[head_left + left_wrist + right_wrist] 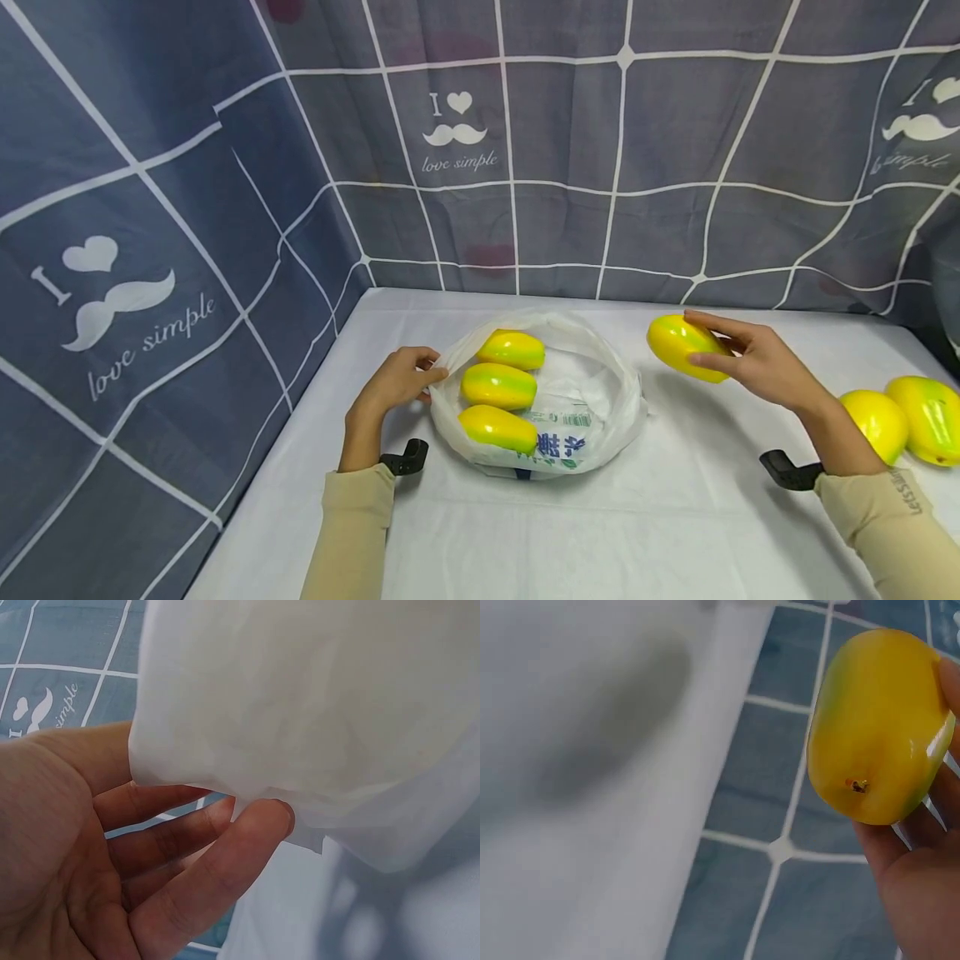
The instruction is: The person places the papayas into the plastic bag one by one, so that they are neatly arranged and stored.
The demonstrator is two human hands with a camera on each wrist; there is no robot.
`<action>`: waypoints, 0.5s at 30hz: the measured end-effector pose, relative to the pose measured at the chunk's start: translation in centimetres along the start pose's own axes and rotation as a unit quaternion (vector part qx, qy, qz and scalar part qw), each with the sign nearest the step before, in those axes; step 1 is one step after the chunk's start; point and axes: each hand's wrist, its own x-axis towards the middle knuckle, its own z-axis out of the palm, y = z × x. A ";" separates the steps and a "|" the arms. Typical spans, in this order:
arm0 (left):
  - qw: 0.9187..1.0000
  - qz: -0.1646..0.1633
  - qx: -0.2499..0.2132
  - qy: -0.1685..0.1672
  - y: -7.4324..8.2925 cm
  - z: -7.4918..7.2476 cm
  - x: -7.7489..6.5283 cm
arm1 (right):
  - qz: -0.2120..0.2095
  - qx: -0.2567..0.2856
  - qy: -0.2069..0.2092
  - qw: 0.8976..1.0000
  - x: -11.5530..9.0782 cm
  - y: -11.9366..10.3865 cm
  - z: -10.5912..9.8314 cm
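Note:
A white plastic bag (630,408) lies on the table with its mouth spread wide. Inside it, along the left, are three yellow-green mangoes (498,386). My left hand (397,382) pinches the bag's left rim between thumb and fingers; in the left wrist view the thumb presses the thin plastic (300,712). To the right of the bag, my right hand (765,362) grips another mango (686,346), held above the table with its shadow below. The right wrist view shows the stem end of this held mango (877,727), fingers wrapped along its side.
Two more mangoes (930,417) sit at the table's right edge, partly behind my right forearm. The white-covered table (600,542) meets a grey gridded curtain (562,133) at the back, and a similar blue curtain (150,333) runs along the left side.

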 end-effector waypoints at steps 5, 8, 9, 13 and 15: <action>1.000 -0.004 0.006 -0.001 0.1 0.0 0.0 | -0.039 0.022 -0.008 0.999 0.0 -1.6 0.9; 1.000 -0.002 0.008 -0.004 0.1 -0.1 -0.1 | -0.070 0.033 -0.004 0.997 0.2 -2.5 1.6; 1.000 0.000 0.008 -0.004 0.2 -0.1 -0.1 | -0.088 0.026 -0.004 0.996 0.3 -2.8 1.8; 1.000 -0.001 0.006 -0.004 0.2 -0.1 -0.1 | -0.158 -0.025 0.005 0.987 0.6 -3.8 3.1; 1.000 -0.002 0.006 -0.004 0.2 -0.1 -0.1 | -0.181 -0.045 0.008 0.982 0.7 -4.2 3.7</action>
